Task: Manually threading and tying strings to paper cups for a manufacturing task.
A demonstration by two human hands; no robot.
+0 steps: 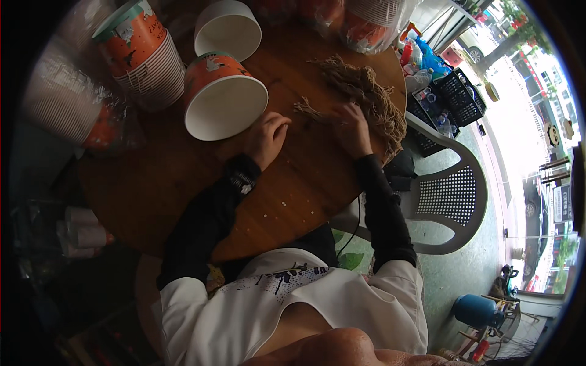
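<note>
My left hand [267,139] rests over the wooden table with its fingers curled closed, just right of an orange paper bucket [213,66] tipped so its white inside faces me. What its fingers hold, if anything, is hidden. My right hand [352,129] is closed at the near left edge of a loose heap of tan twine strands [375,100]. A thin bunch of strands [310,110] sticks out to the left of that hand. Behind the tipped bucket sits another white paper bucket [229,33], its opening toward me.
Nested stacks of orange paper buckets [146,61] stand at the left; more wrapped stacks [369,24] are at the far edge. White crumbs dot the round table [244,201]. A grey plastic chair [448,195] and black crates [455,100] are to the right, a blue gas cylinder [476,311] lower right.
</note>
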